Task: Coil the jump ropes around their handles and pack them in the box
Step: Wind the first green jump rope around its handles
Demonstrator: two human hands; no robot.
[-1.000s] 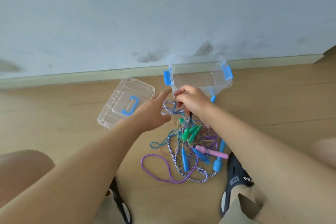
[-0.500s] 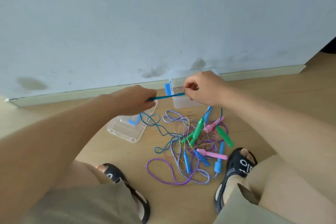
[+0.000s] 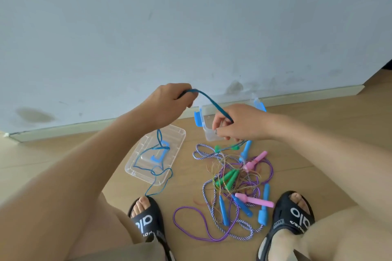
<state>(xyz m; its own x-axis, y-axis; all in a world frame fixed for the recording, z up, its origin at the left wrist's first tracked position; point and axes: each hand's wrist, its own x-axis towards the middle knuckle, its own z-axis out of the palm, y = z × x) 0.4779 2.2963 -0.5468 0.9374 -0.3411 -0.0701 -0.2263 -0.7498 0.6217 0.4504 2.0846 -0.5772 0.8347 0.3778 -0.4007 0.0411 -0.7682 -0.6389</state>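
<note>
A blue jump rope (image 3: 209,99) arcs between my two hands above the floor. My left hand (image 3: 169,101) grips one part of it, and the slack hangs down in loops over the clear lid (image 3: 176,135). My right hand (image 3: 237,123) pinches the rope in front of the clear box (image 3: 209,135) with blue latches, which it partly hides. Green handles (image 3: 226,148) dangle just under my right hand. A tangle of ropes (image 3: 233,186) with blue, pink and green handles lies on the floor below.
The box stands against the skirting of a pale wall (image 3: 191,27). My two feet in black sandals (image 3: 146,218) (image 3: 292,216) flank the tangle on the wooden floor. A purple rope loop (image 3: 191,224) reaches toward the left sandal.
My left hand has risen and moved right, so the blue rope now bows upward instead of stretching flat. My right hand has dropped lower in front of the box. The camera tilted up slightly.
</note>
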